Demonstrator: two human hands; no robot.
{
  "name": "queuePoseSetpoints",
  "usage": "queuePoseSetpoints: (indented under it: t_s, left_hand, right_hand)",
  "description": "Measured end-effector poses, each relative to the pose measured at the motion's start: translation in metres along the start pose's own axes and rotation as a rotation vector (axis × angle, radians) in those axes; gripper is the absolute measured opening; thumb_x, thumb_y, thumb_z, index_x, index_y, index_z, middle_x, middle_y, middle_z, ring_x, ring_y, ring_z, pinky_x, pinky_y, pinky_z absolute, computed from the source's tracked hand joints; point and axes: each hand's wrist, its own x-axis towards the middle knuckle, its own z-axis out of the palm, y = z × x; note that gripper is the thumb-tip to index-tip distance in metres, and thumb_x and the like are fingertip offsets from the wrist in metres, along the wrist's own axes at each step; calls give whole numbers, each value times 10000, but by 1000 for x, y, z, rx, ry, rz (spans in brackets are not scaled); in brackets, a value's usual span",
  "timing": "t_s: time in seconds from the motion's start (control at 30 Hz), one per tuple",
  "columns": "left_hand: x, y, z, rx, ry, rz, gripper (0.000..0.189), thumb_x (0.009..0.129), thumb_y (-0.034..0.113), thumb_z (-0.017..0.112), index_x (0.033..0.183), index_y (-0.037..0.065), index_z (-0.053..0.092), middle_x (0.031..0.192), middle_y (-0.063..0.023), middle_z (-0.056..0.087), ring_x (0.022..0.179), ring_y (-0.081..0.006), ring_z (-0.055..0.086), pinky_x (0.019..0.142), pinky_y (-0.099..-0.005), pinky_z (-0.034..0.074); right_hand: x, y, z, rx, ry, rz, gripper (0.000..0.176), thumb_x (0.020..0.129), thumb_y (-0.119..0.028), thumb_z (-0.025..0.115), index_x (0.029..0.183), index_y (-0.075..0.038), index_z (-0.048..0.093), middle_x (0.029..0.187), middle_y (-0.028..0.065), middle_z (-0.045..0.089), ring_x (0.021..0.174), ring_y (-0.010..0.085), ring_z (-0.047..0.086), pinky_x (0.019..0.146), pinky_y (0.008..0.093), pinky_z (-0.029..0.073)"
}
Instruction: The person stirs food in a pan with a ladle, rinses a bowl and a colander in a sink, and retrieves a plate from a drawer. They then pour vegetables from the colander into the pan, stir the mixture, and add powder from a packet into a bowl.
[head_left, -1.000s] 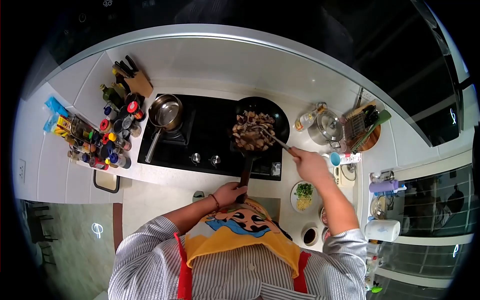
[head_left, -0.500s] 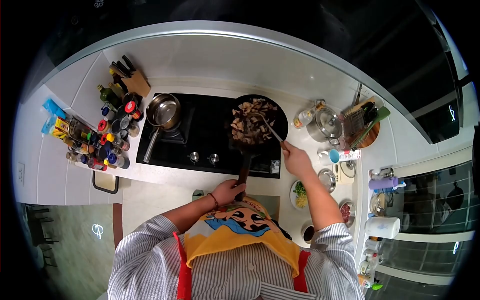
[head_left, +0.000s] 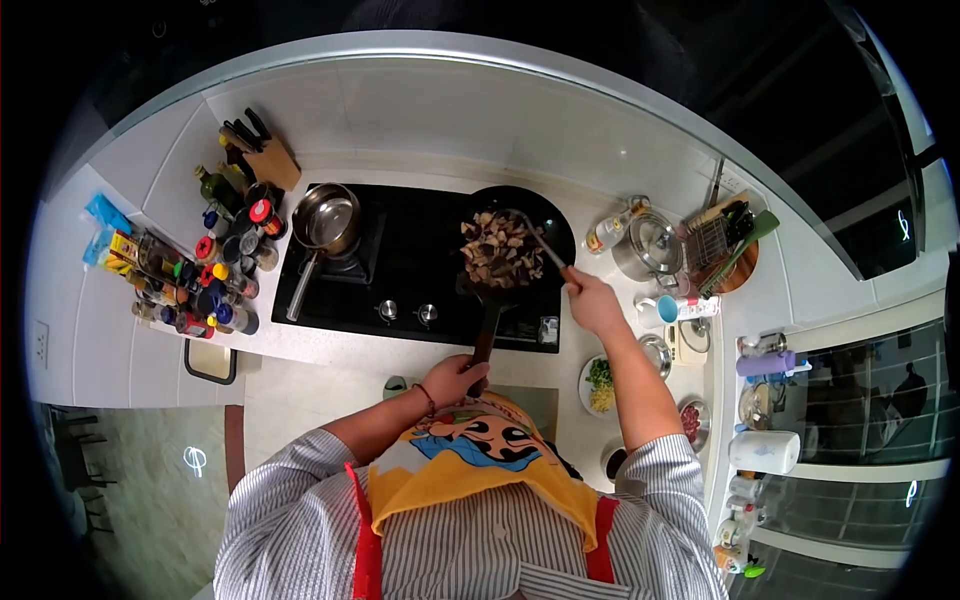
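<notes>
My left hand (head_left: 453, 380) is wrapped around the brown handle of a black wok (head_left: 556, 212), which sits on the right side of the cooktop. Chopped brown pieces of food (head_left: 497, 250) are heaped in the left and near part of the wok. My right hand (head_left: 594, 303) grips the wooden handle of a long metal spatula (head_left: 546, 245). The spatula's shaft slants over the wok's right side, and its head is at the far edge of the food. A steel saucepan (head_left: 326, 220) stands on the left burner.
Seasoning jars and bottles (head_left: 222, 280) crowd the left counter, near a knife block (head_left: 272, 165). To the right are a lidded steel pot (head_left: 648, 250), a blue cup (head_left: 667, 309), a plate (head_left: 587, 404) of chopped greens and yellow bits, and a bowl of red meat (head_left: 691, 421).
The spatula's head has moved from the middle of the food to its far right edge. The food has shifted into a tighter heap toward the near left. My left hand keeps its grip.
</notes>
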Motion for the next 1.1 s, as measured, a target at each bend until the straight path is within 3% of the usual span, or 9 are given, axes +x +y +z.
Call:
queuePoseSetpoints:
  t_s: [0.07, 0.27, 0.4, 0.53, 0.63, 0.77, 0.87, 1.03, 1.1]
  left_hand:
    - [3, -3, -1, -15, 1, -9, 375, 1046, 354, 588, 1003, -13, 652, 847, -52, 691, 705, -128, 634, 644, -287, 537]
    - [0, 0, -2, 11, -10, -65, 358, 1051, 356, 566, 1048, 8, 647, 884, -45, 709, 693, -108, 640, 579, -258, 529]
    - [1, -5, -5, -54, -30, -110, 357, 1049, 357, 570, 1044, 10, 650, 885, -47, 706, 695, -107, 641, 581, -259, 532]
    - [4, -11, -2, -17, -6, -57, 362, 1049, 364, 571, 1042, 11, 652, 895, -44, 704, 692, -112, 637, 587, -258, 536]
    - [6, -9, -3, 19, -16, -1, 371, 1051, 370, 567, 1053, 8, 650, 907, -42, 704, 690, -114, 637, 593, -257, 539]
    - [3, -10, -2, 4, -16, -38, 379, 1054, 372, 560, 1075, 4, 646, 904, -45, 704, 679, -108, 630, 584, -257, 534]
    - [-4, 3, -2, 13, -5, -74, 375, 1055, 366, 557, 1081, 3, 645, 901, -47, 703, 662, -104, 620, 563, -258, 527]
    - [1, -7, -2, 33, 24, -28, 366, 1057, 359, 552, 1080, 6, 646, 886, -45, 699, 624, -100, 605, 536, -254, 516]
    - [1, -8, -4, 13, 3, -36, 362, 1056, 358, 550, 1066, 11, 653, 865, -41, 695, 609, -97, 599, 526, -254, 510]
  right_hand:
    - [-9, 2, -3, 7, -7, -39, 354, 987, -224, 569, 1319, -156, 672, 1155, 216, 707, 1062, 413, 670, 939, 470, 543]
    - [-51, -51, -115, -353, -184, -31, 343, 974, -250, 591, 1299, -212, 694, 1047, 188, 738, 982, 397, 692, 867, 495, 558]
    - [-48, -57, -102, -470, -257, -43, 321, 972, -239, 585, 1273, -206, 690, 1014, 181, 740, 967, 393, 698, 836, 504, 560]
    - [-20, -35, -38, -358, -190, 2, 275, 976, -235, 569, 1228, -176, 664, 1019, 176, 738, 965, 401, 697, 825, 516, 559]
    - [-15, -12, 6, -53, -82, -46, 352, 1000, -260, 553, 1335, -210, 649, 1101, 196, 726, 1029, 407, 679, 899, 488, 553]
    - [-35, -28, -36, -183, -232, 18, 360, 1001, -260, 548, 1340, -225, 660, 1116, 208, 720, 1034, 404, 677, 900, 482, 555]
    - [-28, -34, -47, -230, -237, 66, 365, 1001, -256, 543, 1346, -223, 658, 1099, 210, 723, 1021, 407, 680, 899, 483, 555]
    - [-21, -10, 4, -51, -122, -29, 377, 982, -252, 565, 1344, -206, 661, 1095, 219, 720, 1012, 418, 678, 920, 485, 545]
    - [-32, -31, -30, -126, -169, -20, 377, 978, -252, 572, 1342, -210, 664, 1088, 216, 722, 1005, 416, 680, 913, 485, 548]
